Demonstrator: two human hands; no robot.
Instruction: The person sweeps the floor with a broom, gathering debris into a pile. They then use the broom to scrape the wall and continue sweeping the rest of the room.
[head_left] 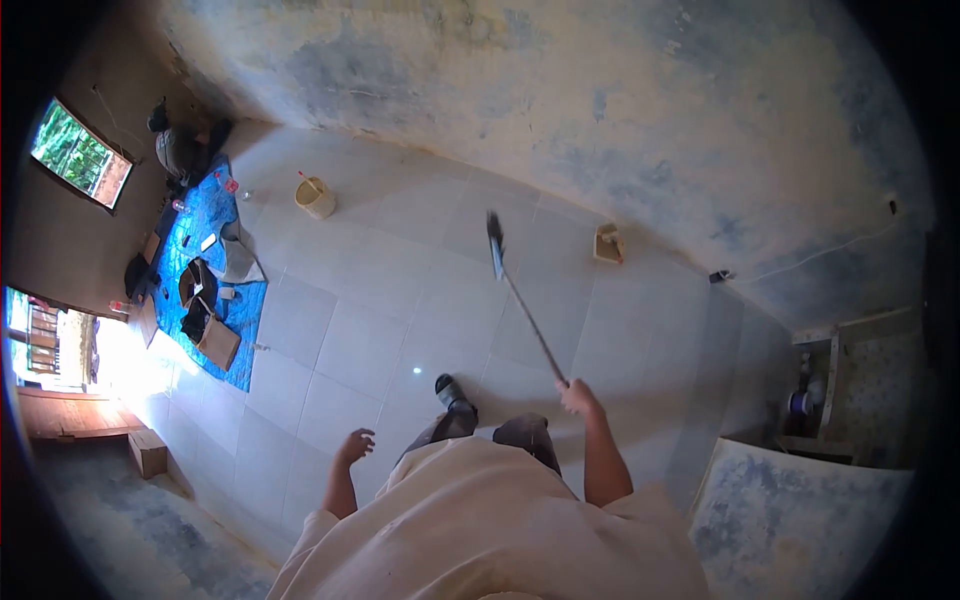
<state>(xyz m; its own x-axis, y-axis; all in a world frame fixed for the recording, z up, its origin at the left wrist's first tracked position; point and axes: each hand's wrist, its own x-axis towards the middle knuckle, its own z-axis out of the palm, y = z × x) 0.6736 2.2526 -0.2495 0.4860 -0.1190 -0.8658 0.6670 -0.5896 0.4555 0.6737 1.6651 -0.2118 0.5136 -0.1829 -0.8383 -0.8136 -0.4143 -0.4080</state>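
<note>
My right hand [578,397] is closed round the end of a long thin handle. At the far end of this broom [530,318], a dark bristled head with a light blue-grey part rests on or just above the tiled floor [350,330]; which of the two I cannot tell. My left hand [358,445] hangs at my left side, its fingers apart and holding nothing. Below me, one foot in a dark sandal [452,390] stands on the tiles between my hands.
A bucket [316,199] stands ahead on the left, a small container [607,244] by the stained wall [640,120]. Bags and boxes lie on a blue tarp [205,215] at left. Another person [178,152] is crouched in the far left corner. A wooden box [148,453] sits near the doorway.
</note>
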